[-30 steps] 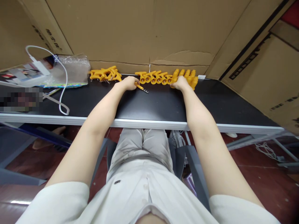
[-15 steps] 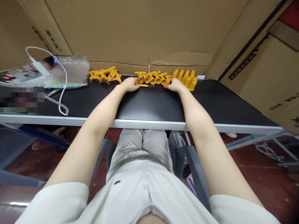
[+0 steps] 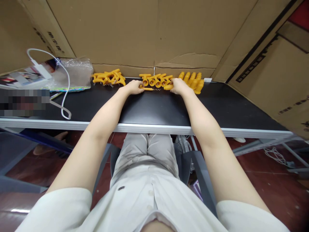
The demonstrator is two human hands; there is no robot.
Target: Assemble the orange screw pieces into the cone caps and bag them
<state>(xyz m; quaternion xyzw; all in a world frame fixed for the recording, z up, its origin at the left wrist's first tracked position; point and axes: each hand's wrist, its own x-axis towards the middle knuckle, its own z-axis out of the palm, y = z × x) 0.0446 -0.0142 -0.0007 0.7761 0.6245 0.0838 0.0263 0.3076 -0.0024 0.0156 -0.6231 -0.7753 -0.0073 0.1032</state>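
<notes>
My left hand (image 3: 134, 87) is closed on the left end of a yellow corkscrew (image 3: 148, 89). Its ridged yellow shaft points right and ends in a thin metal spiral. To the right, my right hand (image 3: 179, 86) grips a yellow sleeve (image 3: 168, 87), held sideways with its free end towards the spiral's tip, a small gap between them. Just behind both hands stands a row of yellow T-handled pieces (image 3: 158, 82) with round open ends facing me. Beyond my right hand are several upright yellow sleeves (image 3: 193, 80). My fingertips are partly hidden by my hands.
A pile of yellow handles with metal spirals (image 3: 109, 77) lies left of my left hand. Farther left are a clear plastic bag (image 3: 74, 72) and a white cable (image 3: 69, 83). Cardboard (image 3: 154, 35) walls the back of the black table (image 3: 154, 111).
The sleeve in my right hand has tipped from near upright to sideways and moved left, towards the spiral. My left hand and the corkscrew have hardly moved.
</notes>
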